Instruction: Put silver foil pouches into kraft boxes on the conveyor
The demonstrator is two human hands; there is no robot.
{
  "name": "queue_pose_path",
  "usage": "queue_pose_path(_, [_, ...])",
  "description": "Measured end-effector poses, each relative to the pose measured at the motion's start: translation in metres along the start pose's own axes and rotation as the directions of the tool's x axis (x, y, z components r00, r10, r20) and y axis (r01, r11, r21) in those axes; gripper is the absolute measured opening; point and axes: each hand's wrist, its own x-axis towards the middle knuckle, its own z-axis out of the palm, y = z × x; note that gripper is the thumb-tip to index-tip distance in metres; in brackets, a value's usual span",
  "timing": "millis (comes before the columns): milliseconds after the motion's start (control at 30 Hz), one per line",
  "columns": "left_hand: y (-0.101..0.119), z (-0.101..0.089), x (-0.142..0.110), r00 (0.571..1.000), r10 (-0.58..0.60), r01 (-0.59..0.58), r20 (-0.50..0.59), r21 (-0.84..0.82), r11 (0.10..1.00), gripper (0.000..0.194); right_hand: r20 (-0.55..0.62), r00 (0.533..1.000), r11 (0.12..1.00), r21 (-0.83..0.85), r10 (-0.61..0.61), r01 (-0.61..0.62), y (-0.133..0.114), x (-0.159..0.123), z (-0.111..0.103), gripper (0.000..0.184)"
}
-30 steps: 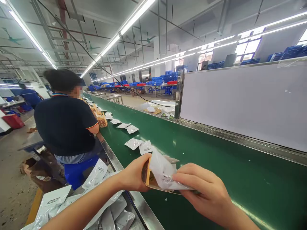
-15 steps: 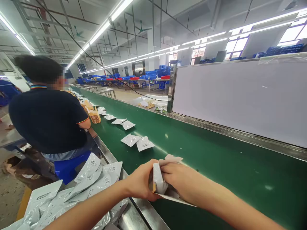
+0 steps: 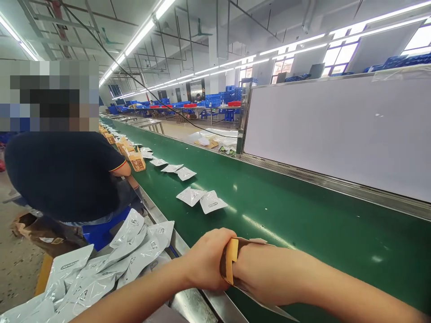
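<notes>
My left hand [image 3: 207,260] grips the open mouth of a brown paper bag [image 3: 232,262] at the near edge of the green conveyor belt [image 3: 286,215]. My right hand is pushed inside that bag, hidden up to the wrist [image 3: 266,273], so its fingers cannot be seen. The white pouch I held is out of sight inside the bag. Two white pouches [image 3: 202,199] lie on the belt just beyond my hands.
A heap of silver-white pouches [image 3: 101,264] lies to my left beside the steel belt rail [image 3: 198,300]. A person in a dark shirt [image 3: 67,175] sits further along. More pouches [image 3: 173,169] and brown boxes [image 3: 136,161] sit up the belt. A white panel [image 3: 336,130] lines the far side.
My right hand has pushed the white pouch down into the brown bag and gone in up to the wrist. The left hand kept its grip on the bag's mouth.
</notes>
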Motion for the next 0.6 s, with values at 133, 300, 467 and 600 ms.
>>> queue_pose_path(133, [-0.001, 0.012, -0.002, 0.995, -0.055, 0.054, -0.086, -0.006, 0.999, 0.061, -0.007, 1.000, 0.999, -0.036, -0.014, 0.013, 0.003, -0.007, 0.002, 0.018])
queue_pose_path(300, [-0.009, 0.014, 0.011, 0.933, -0.129, 0.159, -0.335, 0.065, 0.985, 0.059, -0.473, 0.787, 0.909, 0.326, 0.395, -0.260, 0.011, -0.036, 0.008, 0.033])
queue_pose_path(467, [0.008, 0.047, 0.047, 0.902, 0.136, -0.007, -0.410, 0.301, 0.954, 0.041, -0.425, 0.509, 0.658, 0.380, 0.748, -0.650, 0.006, -0.028, 0.025, 0.021])
queue_pose_path(600, [0.032, 0.083, 0.058, 0.874, 0.290, -0.236, -0.390, 0.182, 0.955, 0.089, -0.493, 0.348, 0.581, 0.470, 0.798, -0.665, 0.025, -0.065, 0.071, 0.018])
